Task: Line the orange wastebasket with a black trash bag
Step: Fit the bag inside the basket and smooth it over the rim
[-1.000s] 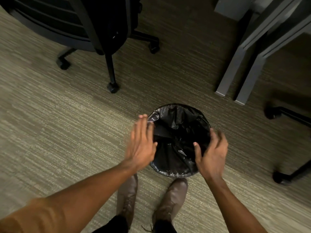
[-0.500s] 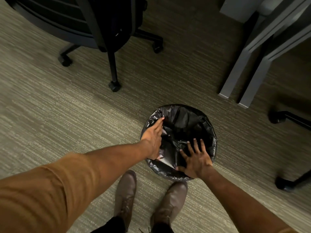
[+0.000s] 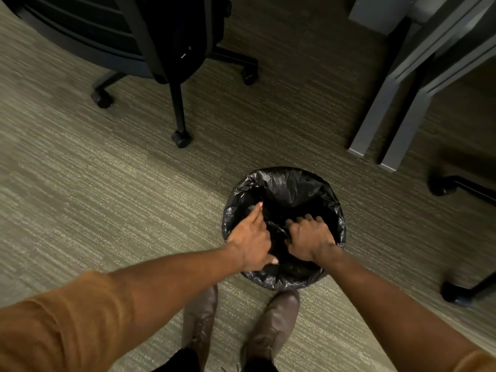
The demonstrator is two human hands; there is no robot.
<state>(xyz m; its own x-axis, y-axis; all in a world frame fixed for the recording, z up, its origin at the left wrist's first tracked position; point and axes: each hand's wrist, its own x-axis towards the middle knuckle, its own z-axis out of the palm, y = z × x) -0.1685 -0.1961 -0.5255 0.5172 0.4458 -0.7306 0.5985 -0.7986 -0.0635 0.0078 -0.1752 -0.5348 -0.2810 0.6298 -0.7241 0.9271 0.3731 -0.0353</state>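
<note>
- Wastebasket (image 3: 281, 284) sits on the carpet (image 3: 107, 197) just ahead of my brown shoes (image 3: 271, 326), black trash bag (image 3: 292, 186) draped over its rim all round, hiding the basket's own colour.
- My left hand (image 3: 252, 242) is inside the mouth, index finger stretched along the left wall, pressing plastic.
- My right hand (image 3: 308, 237) is down in the bag, fingers curled; whether it grips plastic, I cannot tell.
- Office chair (image 3: 177, 63) beyond.

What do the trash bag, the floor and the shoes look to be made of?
Trash bag: thin black plastic film, glossy, crinkled with bright highlights over the rim. Floor: carpet, apparently low-pile, matte, with striated olive and beige lines. Shoes: probably brown leather, smooth with a dull sheen; could be synthetic.
</note>
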